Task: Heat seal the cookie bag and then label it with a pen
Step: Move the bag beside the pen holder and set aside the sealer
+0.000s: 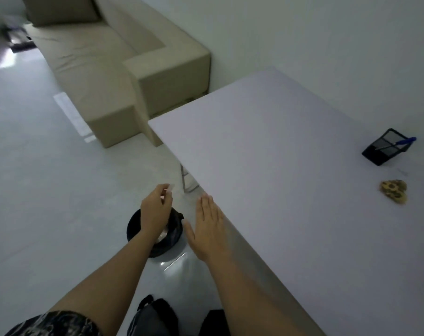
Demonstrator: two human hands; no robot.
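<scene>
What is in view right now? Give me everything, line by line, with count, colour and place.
table: one, white, right half of view
pen holder: one, black mesh, far right of the table
pen: one, blue, leaning in the pen holder
cookie bag: one, clear with brown cookies, on the table nearer than the pen holder
bin: one, black, on the floor beside the table edge
sofa: one, beige, far left
small clear scrap: one, pale, pinched above the bin
dark bags: two, black, floor at the bottom edge
left hand: one, over the bin, pinching the scrap
right hand: one, flat and open at the table edge
</scene>
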